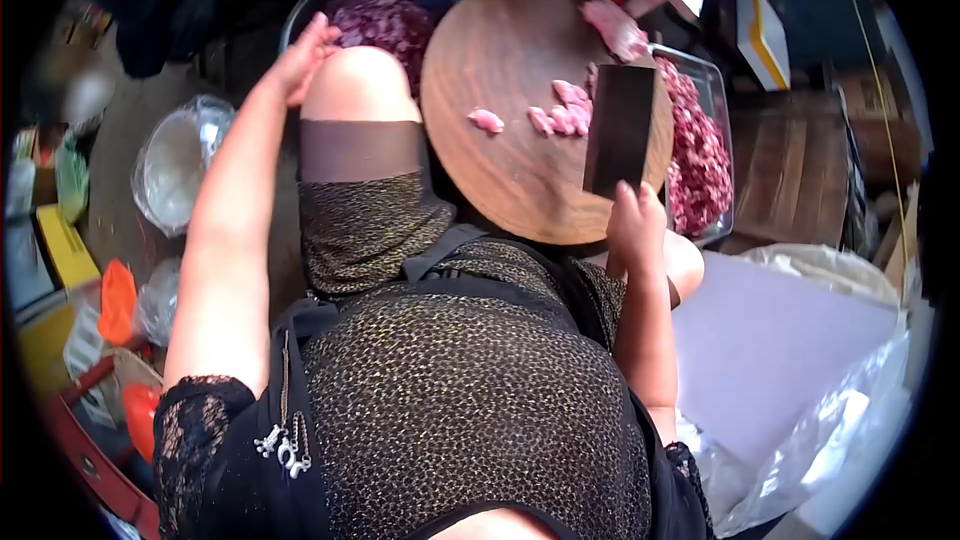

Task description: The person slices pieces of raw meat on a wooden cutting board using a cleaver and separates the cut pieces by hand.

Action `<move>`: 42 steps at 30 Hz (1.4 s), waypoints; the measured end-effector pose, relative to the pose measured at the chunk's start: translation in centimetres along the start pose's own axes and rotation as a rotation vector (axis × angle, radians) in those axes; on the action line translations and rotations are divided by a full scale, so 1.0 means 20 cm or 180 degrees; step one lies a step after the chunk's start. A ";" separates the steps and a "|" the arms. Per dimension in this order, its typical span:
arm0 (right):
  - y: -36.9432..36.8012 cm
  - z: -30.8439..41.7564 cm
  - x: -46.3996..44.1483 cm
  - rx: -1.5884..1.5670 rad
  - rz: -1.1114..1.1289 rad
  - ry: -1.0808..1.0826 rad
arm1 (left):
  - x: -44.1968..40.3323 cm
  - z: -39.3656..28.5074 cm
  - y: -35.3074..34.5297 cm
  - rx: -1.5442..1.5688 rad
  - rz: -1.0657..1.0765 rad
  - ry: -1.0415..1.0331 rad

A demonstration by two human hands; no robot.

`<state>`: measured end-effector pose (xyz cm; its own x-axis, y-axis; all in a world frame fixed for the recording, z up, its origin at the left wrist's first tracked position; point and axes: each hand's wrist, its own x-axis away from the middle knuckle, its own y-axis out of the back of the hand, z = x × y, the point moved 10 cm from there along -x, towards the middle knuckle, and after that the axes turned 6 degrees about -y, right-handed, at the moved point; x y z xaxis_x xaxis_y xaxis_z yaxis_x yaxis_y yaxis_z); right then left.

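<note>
My right hand point(638, 225) grips the handle of a cleaver point(620, 130), whose broad dark blade covers the right side of a round wooden chopping board point(490, 180). Left of the blade lie several pink pieces of raw meat point(568, 112), with one small piece point(486, 121) apart from them. A larger slab of meat point(614, 28) rests at the board's far right edge. My left hand point(306, 58) is beside my knee, fingers apart and nothing visible in them, at the rim of a metal bowl point(300, 12) of dark purplish-red pieces point(382, 25).
A clear plastic tray point(728, 130) of chopped red meat point(695, 155) stands right of the board. Further right is a brown wooden surface point(785, 165). A plastic-lined bucket point(175, 165) stands at left, near orange bags point(117, 300). A grey sheet point(780, 340) lies at lower right.
</note>
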<state>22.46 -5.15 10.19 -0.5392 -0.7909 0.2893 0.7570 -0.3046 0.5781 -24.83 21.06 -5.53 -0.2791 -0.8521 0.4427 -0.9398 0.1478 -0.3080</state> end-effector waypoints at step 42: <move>-0.59 -0.04 -0.14 -0.1735 0.1240 -0.0640 | 0.16 0.04 -1.72 -0.1946 0.0194 -0.3272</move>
<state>15.32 0.28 1.94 -0.2089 -0.7991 0.5638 0.9579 -0.2832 -0.0465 6.74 12.81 5.81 -0.3000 -0.7965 -0.5249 -0.9463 0.1789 0.2695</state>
